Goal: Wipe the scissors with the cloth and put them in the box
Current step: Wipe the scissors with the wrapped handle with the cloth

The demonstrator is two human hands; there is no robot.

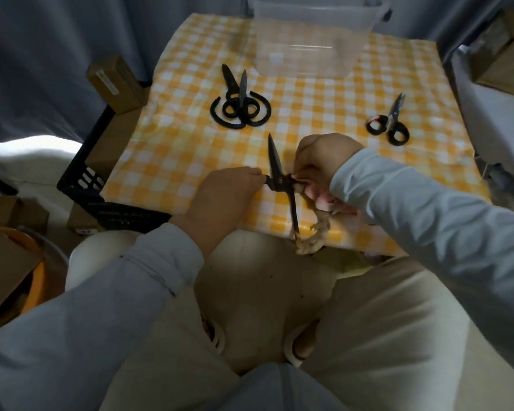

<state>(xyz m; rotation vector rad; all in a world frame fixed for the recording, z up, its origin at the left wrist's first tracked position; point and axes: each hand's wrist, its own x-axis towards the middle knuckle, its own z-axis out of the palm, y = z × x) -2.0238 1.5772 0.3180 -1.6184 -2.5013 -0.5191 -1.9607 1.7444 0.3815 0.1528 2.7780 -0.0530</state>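
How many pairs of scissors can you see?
4: one black pair between left hand and right hand holding beige cloth; one small black pair on the right; apparently two black pairs stacked by the clear plastic box.

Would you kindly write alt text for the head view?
A person's left hand holds open black scissors over a yellow checked tablecloth while the right hand holds a cloth against them. Beyond lie other scissors and a clear plastic box.
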